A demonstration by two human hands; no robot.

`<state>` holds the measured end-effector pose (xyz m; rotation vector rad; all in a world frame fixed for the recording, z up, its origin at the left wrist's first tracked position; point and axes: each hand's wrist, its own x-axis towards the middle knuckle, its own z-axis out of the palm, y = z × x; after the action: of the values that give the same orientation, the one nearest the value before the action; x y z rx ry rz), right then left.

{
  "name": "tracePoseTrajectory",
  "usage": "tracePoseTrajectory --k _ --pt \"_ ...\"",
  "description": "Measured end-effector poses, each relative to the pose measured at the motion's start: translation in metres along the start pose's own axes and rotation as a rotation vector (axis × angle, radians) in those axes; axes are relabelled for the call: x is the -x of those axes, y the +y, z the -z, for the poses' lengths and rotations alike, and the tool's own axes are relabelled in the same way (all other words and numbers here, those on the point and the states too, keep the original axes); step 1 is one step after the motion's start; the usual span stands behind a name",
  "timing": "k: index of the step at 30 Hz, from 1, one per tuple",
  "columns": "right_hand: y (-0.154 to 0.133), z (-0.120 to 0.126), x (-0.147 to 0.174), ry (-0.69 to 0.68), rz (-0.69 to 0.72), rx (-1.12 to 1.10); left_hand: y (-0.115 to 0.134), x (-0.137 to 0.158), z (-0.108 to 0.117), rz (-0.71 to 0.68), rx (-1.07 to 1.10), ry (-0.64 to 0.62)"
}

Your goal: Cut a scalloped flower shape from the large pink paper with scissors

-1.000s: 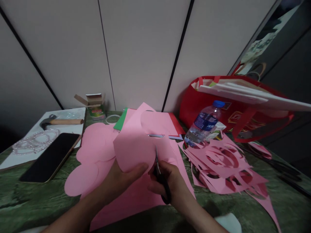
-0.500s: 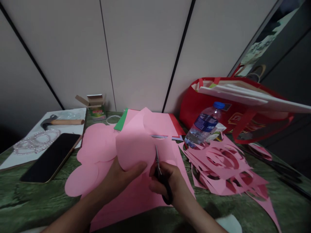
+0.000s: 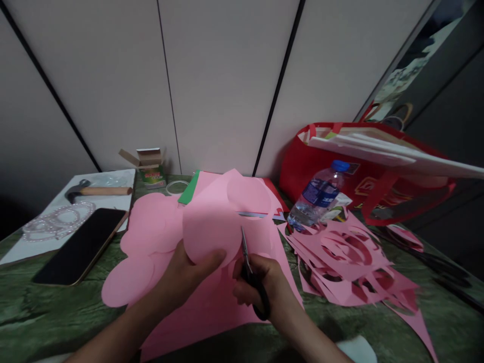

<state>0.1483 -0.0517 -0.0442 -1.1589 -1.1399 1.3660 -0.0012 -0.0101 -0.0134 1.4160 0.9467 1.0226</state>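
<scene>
My left hand (image 3: pixel 194 267) grips a sheet of pink paper (image 3: pixel 212 227) with a rounded edge, the thumb on top and the fingers hidden beneath. My right hand (image 3: pixel 260 285) is closed around black-handled scissors (image 3: pixel 252 280), whose blades point up and away along the paper's right edge. A cut-out hole shows in the upper part of this sheet. Below both hands lies a larger pink sheet (image 3: pixel 196 322). Left of my left hand, several pink paper circles (image 3: pixel 151 227) are piled, overlapping one another.
To the right, pink paper scraps (image 3: pixel 351 257) lie before a water bottle (image 3: pixel 317 194) and a red bag (image 3: pixel 298 159). On the left are a phone (image 3: pixel 81 247), a hammer (image 3: pixel 100 191), bead strings (image 3: pixel 58 222) and a small open box (image 3: pixel 151 171). A panelled wall (image 3: pixel 223 91) stands behind.
The held paper has turned slightly, and the hole in it shows more plainly. The scissors and both hands stay almost in place; the view has shifted a little.
</scene>
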Motion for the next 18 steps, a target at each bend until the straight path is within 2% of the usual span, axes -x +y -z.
tracePoseTrajectory --k 5,11,18 --pt "0.0009 -0.0017 -0.0004 0.012 -0.03 -0.025 -0.0031 -0.0016 0.0025 -0.008 -0.036 0.017" --pt "-0.0025 -0.0026 0.0034 -0.009 -0.042 -0.039 -0.005 -0.003 -0.0001 -0.067 -0.117 0.147" --pt "0.0029 -0.0059 0.004 -0.08 -0.002 -0.135 -0.0004 0.0006 -0.0045 -0.035 -0.161 0.16"
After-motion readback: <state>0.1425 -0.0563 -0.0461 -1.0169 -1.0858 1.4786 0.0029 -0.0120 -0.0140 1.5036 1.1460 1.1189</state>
